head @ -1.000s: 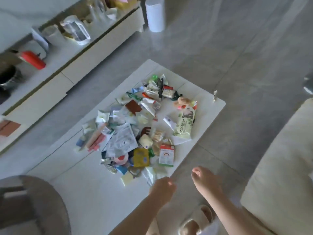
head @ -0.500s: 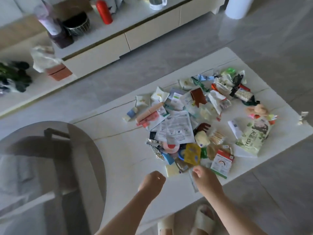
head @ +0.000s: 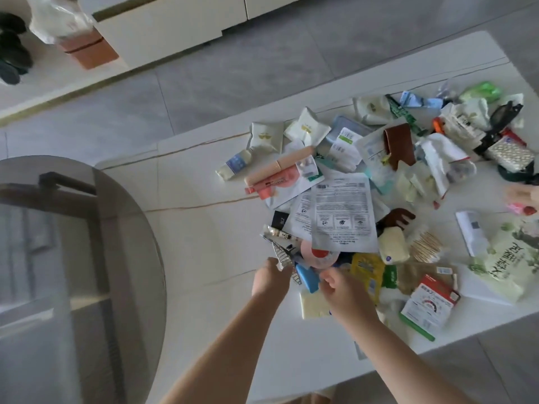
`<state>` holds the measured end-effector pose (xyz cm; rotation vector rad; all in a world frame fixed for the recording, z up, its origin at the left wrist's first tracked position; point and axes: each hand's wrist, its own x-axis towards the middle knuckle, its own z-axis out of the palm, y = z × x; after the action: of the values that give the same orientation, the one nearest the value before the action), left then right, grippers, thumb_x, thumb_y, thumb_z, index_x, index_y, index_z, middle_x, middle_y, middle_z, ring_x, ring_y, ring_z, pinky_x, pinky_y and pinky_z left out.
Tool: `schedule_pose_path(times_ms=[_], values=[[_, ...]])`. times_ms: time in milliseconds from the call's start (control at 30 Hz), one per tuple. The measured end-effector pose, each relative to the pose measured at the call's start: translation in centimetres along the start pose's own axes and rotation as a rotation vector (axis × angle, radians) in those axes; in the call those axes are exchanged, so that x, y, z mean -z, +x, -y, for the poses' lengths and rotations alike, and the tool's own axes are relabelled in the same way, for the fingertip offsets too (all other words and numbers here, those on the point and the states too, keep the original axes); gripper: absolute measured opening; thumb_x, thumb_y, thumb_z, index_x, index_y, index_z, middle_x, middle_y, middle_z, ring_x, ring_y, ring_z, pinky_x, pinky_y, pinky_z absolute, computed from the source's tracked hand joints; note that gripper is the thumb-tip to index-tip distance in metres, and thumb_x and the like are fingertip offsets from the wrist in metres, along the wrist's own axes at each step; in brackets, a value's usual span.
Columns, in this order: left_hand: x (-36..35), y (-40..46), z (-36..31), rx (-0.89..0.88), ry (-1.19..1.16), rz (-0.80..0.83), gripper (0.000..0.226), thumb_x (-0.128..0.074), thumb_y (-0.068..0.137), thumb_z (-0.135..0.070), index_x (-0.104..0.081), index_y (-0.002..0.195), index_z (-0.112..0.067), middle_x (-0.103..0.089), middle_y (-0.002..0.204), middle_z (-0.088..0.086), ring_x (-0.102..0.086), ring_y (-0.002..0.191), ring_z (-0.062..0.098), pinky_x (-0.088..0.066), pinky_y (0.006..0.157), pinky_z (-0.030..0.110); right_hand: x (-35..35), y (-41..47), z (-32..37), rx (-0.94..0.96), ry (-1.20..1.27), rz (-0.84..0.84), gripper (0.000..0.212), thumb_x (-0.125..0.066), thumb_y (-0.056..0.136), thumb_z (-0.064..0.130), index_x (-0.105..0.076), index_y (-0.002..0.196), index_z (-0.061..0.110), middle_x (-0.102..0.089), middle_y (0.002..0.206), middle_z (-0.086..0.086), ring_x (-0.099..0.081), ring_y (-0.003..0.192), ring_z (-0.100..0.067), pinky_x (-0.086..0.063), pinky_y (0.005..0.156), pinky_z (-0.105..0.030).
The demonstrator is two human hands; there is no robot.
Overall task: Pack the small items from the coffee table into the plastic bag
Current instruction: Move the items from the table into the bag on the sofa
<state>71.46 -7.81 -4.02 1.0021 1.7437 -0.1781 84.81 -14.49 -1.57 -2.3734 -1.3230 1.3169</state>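
Observation:
A heap of small items covers the right half of the white coffee table (head: 204,228): a large white printed sachet (head: 341,211), a pink tube (head: 280,167), a yellow pouch (head: 367,269), a red-and-white box (head: 428,304) and a green-and-white pouch (head: 507,266). My left hand (head: 271,278) is at the heap's near left edge, its fingers pinched on a silver striped item (head: 282,254). My right hand (head: 341,290) is beside it with curled fingers over a blue packet (head: 306,277); what it holds is hidden.
A round smoked-glass table (head: 73,258) overlaps the coffee table's left end. Across a strip of grey floor stands a low white cabinet (head: 163,21), with a crumpled clear plastic bag (head: 55,18) and an orange box (head: 90,51) on its ledge.
The view has swung left and down. Both hands have moved forward from the table's front edge into the near edge of the heap, and the left hand now pinches the silver item.

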Motion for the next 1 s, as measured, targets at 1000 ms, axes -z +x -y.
schedule_pose_path(times_ms=[1000], values=[[3.9,2.1,12.2,0.202,-0.564,-0.026,0.019,-0.056,0.086,-0.007,-0.058,0.104,-0.014,-0.06,0.081,0.0,-0.06,0.068,0.014,-0.05,0.065,0.025,-13.3,4.5,4.9,0.392,-0.59,-0.027,0.016,-0.044,0.092,0.011,-0.048,0.108,0.01,-0.061,0.105,-0.009,-0.059,0.095,-0.024,-0.043,0.07,-0.032]])
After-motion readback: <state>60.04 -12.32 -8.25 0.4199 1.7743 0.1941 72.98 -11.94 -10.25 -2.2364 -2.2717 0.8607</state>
